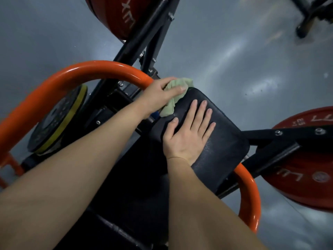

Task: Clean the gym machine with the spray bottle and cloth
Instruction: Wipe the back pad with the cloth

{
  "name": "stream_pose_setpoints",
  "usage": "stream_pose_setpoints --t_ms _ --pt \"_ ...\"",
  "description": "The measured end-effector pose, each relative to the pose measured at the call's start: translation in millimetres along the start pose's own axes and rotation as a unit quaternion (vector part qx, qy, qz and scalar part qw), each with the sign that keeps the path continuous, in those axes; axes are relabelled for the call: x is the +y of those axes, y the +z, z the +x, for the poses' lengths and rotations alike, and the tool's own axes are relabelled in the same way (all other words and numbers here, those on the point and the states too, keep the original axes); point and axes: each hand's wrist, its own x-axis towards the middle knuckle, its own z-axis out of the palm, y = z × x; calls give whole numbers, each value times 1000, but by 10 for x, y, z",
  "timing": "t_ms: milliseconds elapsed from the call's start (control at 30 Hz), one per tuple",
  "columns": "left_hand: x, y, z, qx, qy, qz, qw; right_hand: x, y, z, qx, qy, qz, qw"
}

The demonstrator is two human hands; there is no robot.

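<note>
Now the left hand [158, 92] bunches the green cloth [169, 107] in its grip at the black pad [225, 141]'s far corner, right hand [187, 139] flat on it, fingers spread; pad looks streaked, wiping seems midway, orange frame [90, 68] probably left, spray bottle unseen

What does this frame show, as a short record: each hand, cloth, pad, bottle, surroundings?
left hand: grips the cloth at the pad's far corner
right hand: lies flat on the pad, fingers spread
bottle: not seen
frame: orange bar curves round the pad
weights: red plate at right, another at top; black plate with yellow rim at left
floor: grey
</note>
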Motion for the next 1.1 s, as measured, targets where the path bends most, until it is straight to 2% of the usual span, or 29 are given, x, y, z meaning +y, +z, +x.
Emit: stream_pose_setpoints --t_ms 100,200,367,467,567,733,900,1000,1100 --pt "-218 -165 -366 26 18 112 993 -88 -82 -70 15 -7 8 1000" --pt "-326 -304 -724 35 -6 176 984 -64 -77 -14 5 -4 -7 1000" --pt "-130 -193 -248 19 72 248 966 -71 -72 -19 12 -10 -21 1000" --pt "64 37 234 32 103 238 965 -57 -43 -35 15 -12 -24 1000" --pt "51 46 423 11 63 228 972 -57 -53 -25 15 -12 -27 999" --pt "-109 -275 -190 -23 13 163 986 -89 -83 -35 12 -5 -26 1000" --pt "-308 -511 -889 -47 -22 166 985 -73 -67 -29 18 -10 -37 999" --pt "-327 -450 -823 -22 -8 165 986 -67 -64 -30 25 -12 -36 999" --pt "-286 -316 -460 -4 7 112 994 -56 -42 -36 34 -19 -36 999"
